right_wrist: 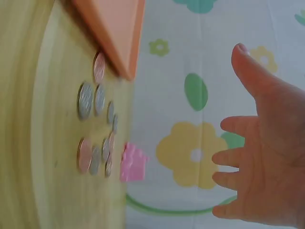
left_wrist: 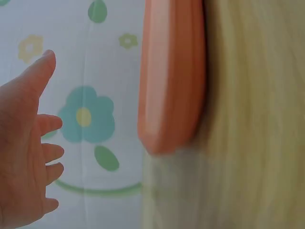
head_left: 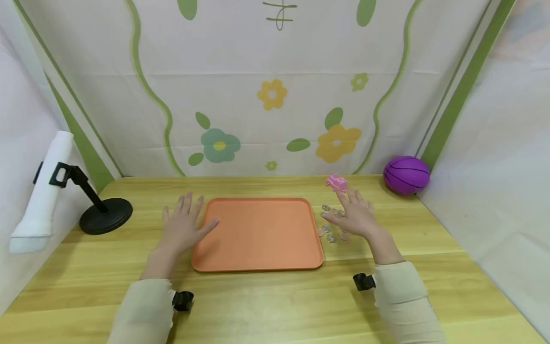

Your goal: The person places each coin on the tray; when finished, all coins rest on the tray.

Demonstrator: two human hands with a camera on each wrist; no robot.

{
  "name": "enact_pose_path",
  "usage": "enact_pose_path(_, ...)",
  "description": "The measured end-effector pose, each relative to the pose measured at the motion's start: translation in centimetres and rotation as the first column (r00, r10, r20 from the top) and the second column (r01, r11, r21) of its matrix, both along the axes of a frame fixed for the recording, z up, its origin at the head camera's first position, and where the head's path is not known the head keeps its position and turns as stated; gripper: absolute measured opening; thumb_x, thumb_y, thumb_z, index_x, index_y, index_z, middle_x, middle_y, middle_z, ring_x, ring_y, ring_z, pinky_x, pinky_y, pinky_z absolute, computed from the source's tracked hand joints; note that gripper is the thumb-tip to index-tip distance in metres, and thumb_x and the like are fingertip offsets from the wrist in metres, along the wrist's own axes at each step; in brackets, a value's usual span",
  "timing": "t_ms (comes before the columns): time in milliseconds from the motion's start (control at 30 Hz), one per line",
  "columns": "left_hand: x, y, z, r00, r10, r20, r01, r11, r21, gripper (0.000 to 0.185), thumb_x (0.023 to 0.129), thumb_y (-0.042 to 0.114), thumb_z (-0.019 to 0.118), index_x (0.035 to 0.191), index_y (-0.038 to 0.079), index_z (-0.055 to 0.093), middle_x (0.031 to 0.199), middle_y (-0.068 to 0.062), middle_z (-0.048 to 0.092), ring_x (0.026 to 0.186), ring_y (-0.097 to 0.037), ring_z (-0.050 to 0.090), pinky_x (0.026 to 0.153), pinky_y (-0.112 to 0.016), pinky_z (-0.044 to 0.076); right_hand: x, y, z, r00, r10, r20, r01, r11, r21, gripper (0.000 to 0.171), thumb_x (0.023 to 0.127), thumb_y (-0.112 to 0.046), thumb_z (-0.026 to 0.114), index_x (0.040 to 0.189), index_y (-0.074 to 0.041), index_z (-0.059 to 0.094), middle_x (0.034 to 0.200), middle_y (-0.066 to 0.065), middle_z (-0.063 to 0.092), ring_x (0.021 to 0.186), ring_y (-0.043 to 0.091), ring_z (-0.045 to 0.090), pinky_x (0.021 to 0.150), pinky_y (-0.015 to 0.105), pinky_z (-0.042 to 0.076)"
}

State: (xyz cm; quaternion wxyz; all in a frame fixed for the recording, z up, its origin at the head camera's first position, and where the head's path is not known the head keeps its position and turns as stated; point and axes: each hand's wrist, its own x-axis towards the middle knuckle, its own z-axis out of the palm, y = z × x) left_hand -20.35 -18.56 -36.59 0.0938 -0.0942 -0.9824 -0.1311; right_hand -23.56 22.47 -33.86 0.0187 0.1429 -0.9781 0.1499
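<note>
Head view: wooden table [head_left: 266, 306], floral backdrop [head_left: 275, 95] behind. Left hand [head_left: 182, 229] fingers spread, empty, at orange tray [head_left: 258, 234] left edge. Right hand [head_left: 356, 215] fingers spread, empty, over coins [head_left: 328, 231] beside tray.

Right hand [head_left: 355, 217] covers some of the coins [head_left: 326, 228] in head view; exact count can't be told. Tray [left_wrist: 171, 71] cut off by top edge and blurred in left wrist view. Pink toy [right_wrist: 131, 162] blurred, shape unclear. Sleeves [head_left: 142, 310] run off the bottom edge.
</note>
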Motion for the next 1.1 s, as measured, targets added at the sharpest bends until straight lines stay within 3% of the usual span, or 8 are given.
enact_pose_path(167, 0.4, -2.3, -1.2, 0.999, 0.008, 0.051, -0.014, 0.994, 0.105, 0.084, 0.082, 0.058, 0.040, 0.139, 0.003, 0.014, 0.138, -0.027, 0.005, 0.123, -0.043, 0.006, 0.088, -0.065, -0.003, -0.4, 2.4, -1.4, 0.999, -0.029, 0.032, 0.032, 0.997, -0.072, 0.082, 0.080, -0.049, 0.052, 0.138, -0.003, 0.017, 0.138, 0.027, 0.009, 0.123, 0.043, 0.005, 0.090, 0.063, 0.001)
enact_pose_path(333, 0.4, -3.5, -2.8, 0.997, -0.006, 0.076, -0.011, 0.973, 0.230, 0.079, 0.084, 0.053, 0.042, 0.140, 0.006, 0.012, 0.138, -0.027, 0.008, 0.121, -0.047, 0.010, 0.088, -0.066, 0.001, -0.4, 4.2, -3.2, 0.996, -0.061, 0.058, 0.073, 0.965, -0.252, 0.074, 0.081, -0.040, 0.056, 0.134, 0.001, 0.026, 0.135, 0.027, 0.020, 0.121, 0.044, 0.018, 0.093, 0.058, 0.016)
enact_pose_path(400, 0.1, -3.8, -3.6, 0.997, -0.024, 0.069, 0.000, 0.945, 0.327, 0.075, 0.085, 0.049, 0.043, 0.139, 0.007, 0.014, 0.138, -0.026, 0.012, 0.121, -0.045, 0.013, 0.090, -0.063, 0.005, -0.5, 4.7, -4.0, 0.994, -0.071, 0.077, 0.094, 0.934, -0.344, 0.069, 0.082, -0.037, 0.057, 0.133, 0.001, 0.030, 0.134, 0.026, 0.025, 0.119, 0.043, 0.022, 0.093, 0.056, 0.019)
enact_pose_path(567, -0.2, -4.5, -5.6, 0.996, -0.071, 0.052, 0.029, 0.824, 0.566, 0.066, 0.086, 0.037, 0.050, 0.137, 0.005, 0.024, 0.136, -0.022, 0.023, 0.122, -0.039, 0.021, 0.094, -0.054, 0.020, -0.9, 5.7, -6.0, 0.993, -0.068, 0.101, 0.110, 0.857, -0.503, 0.056, 0.082, -0.027, 0.059, 0.126, 0.003, 0.041, 0.127, 0.025, 0.037, 0.112, 0.043, 0.034, 0.090, 0.052, 0.029)
enact_pose_path(633, -0.2, -4.6, -6.0, 0.996, -0.079, 0.041, 0.040, 0.808, 0.588, 0.063, 0.086, 0.035, 0.051, 0.136, 0.004, 0.028, 0.135, -0.023, 0.025, 0.122, -0.039, 0.021, 0.095, -0.055, 0.017, -1.0, 5.9, -6.8, 0.994, -0.051, 0.100, 0.098, 0.832, -0.547, 0.051, 0.082, -0.020, 0.061, 0.122, 0.006, 0.044, 0.123, 0.027, 0.040, 0.109, 0.043, 0.038, 0.089, 0.050, 0.031)
enact_pose_path(733, -0.1, -4.6, -6.4, 0.996, -0.087, 0.031, 0.055, 0.825, 0.562, 0.061, 0.086, 0.034, 0.051, 0.134, 0.004, 0.030, 0.133, -0.025, 0.026, 0.122, -0.041, 0.019, 0.095, -0.057, 0.008, -1.1, 6.0, -7.8, 0.993, -0.042, 0.111, 0.100, 0.800, -0.591, 0.046, 0.079, -0.012, 0.063, 0.117, 0.008, 0.048, 0.119, 0.027, 0.043, 0.109, 0.041, 0.040, 0.091, 0.048, 0.031)
enact_pose_path(933, 0.2, -4.7, -6.8, 0.993, -0.115, 0.025, 0.094, 0.901, 0.423, 0.056, 0.085, 0.033, 0.053, 0.131, 0.006, 0.038, 0.131, -0.029, 0.026, 0.121, -0.043, 0.017, 0.093, -0.059, 0.004, -1.3, 5.8, -9.3, 0.998, -0.053, 0.038, 0.065, 0.833, -0.550, 0.039, 0.077, -0.014, 0.065, 0.109, 0.008, 0.056, 0.117, 0.024, 0.047, 0.111, 0.038, 0.037, 0.095, 0.047, 0.025)
enact_pose_path(1100, 0.2, -4.6, -6.8, 0.990, -0.136, 0.030, 0.117, 0.930, 0.349, 0.053, 0.085, 0.035, 0.052, 0.130, 0.009, 0.042, 0.133, -0.029, 0.022, 0.122, -0.043, 0.014, 0.092, -0.060, 0.004, -1.4, 5.8, -9.5, 0.998, -0.061, -0.007, 0.048, 0.846, -0.531, 0.033, 0.077, -0.011, 0.065, 0.104, 0.007, 0.059, 0.116, 0.024, 0.047, 0.111, 0.039, 0.036, 0.094, 0.050, 0.023)
